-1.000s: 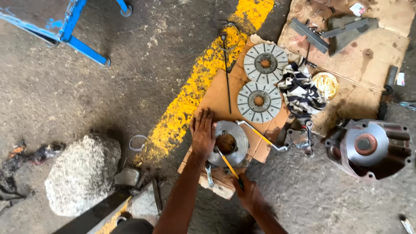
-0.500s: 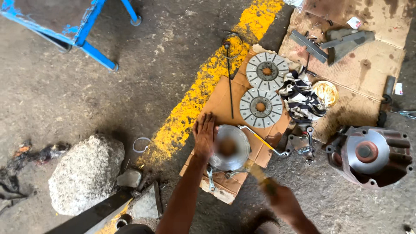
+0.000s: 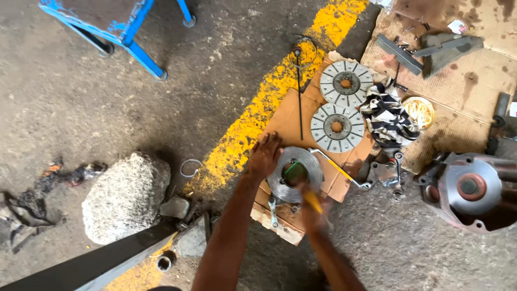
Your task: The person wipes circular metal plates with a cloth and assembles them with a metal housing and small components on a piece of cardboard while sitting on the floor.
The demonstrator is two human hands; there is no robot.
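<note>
My left hand [image 3: 265, 156] lies flat with fingers spread on the left rim of a round grey metal disc [image 3: 312, 163], which rests on brown cardboard [image 3: 285, 117]. My right hand [image 3: 312, 214], blurred, grips a yellow-handled tool [image 3: 308, 198] whose tip sits at the disc's centre hole, where something green shows. Two round friction discs [image 3: 337, 127] with segmented pads lie on the cardboard just beyond the metal disc.
A grey housing with a shaft [image 3: 474, 189] stands at right. A striped rag [image 3: 389, 116], a small yellow tin [image 3: 420, 110], a bent rod [image 3: 339, 170] and metal bars [image 3: 401, 54] lie nearby. A rock [image 3: 125, 195] and blue frame legs [image 3: 129, 40] are at left.
My right hand swung away to the right, then came back down onto the disc's centre with the tool. My left hand stayed on the disc's rim.
</note>
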